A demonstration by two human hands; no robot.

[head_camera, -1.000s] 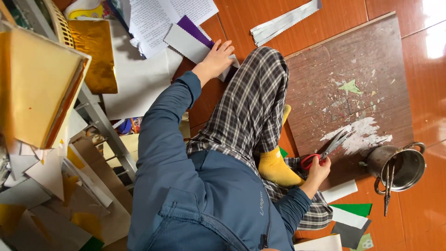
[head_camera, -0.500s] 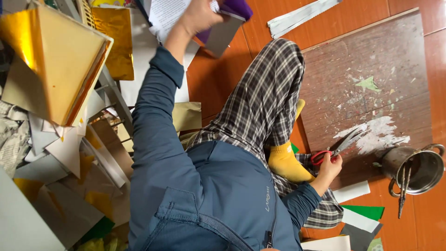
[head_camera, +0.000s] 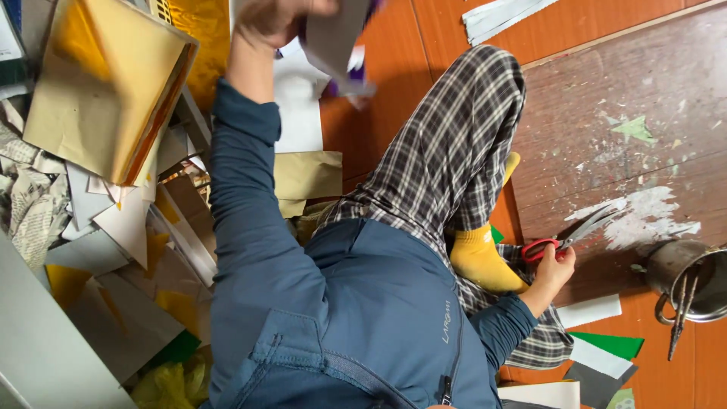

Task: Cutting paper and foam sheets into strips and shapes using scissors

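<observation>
The person sits on the orange floor (head_camera: 394,113) with one plaid-trousered leg drawn up and a yellow sock (head_camera: 481,261) tucked beside a worn brown board (head_camera: 628,83). The left hand (head_camera: 276,19) is raised at the top of the view, its grip closed on a grey sheet of card (head_camera: 333,38) that is blurred and hangs above a white paper (head_camera: 299,113) on the floor. The sheet's long axis runs roughly top to bottom of the view, its free lower edge pointing toward the knee, with something purple just behind it. The right hand (head_camera: 553,269) rests low by the sock, its grip closed on the red handles of the scissors (head_camera: 568,236); their blades are slightly parted and point up and to the right, over a white smear on the board, toward a metal pot (head_camera: 693,273) that stands nearby. To handle the sheet well, it seems wise to pinch it near one edge, keep it flat rather than creased, and keep the blades angled away from the leg. A gold-covered stack (head_camera: 106,83) and loose scraps lie to the left.
</observation>
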